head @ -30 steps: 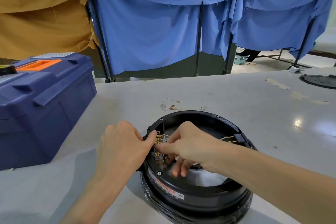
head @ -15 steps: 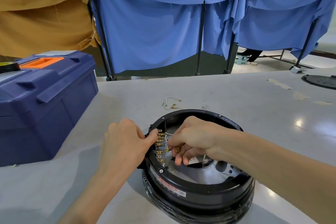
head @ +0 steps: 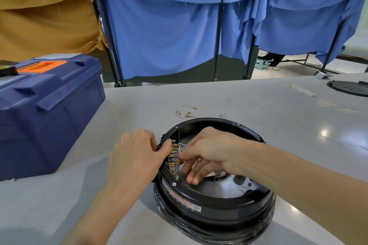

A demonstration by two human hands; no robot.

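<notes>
**Hands at the terminal row inside a black housing**

The round black appliance housing [head: 219, 211] sits on the grey bench [head: 258, 101], near its front edge. The left hand [head: 137, 155] has its grip curled over the housing's left rim, with the thumb beside the brass terminals [head: 172, 157]. The right hand [head: 211, 151] reaches inside. Its thumb and forefinger are pinched together, seemingly on one of the terminals, and its other fingers hang loose. A blue toolbox [head: 49, 115] stands to the left.

Tally here: one round black plastic housing [head: 219, 212], one row of brass terminals [head: 172, 165], one navy plastic toolbox [head: 49, 121], one black perforated disc [head: 348, 88], two hands: left hand [head: 137, 155], right hand [head: 211, 149].
</notes>
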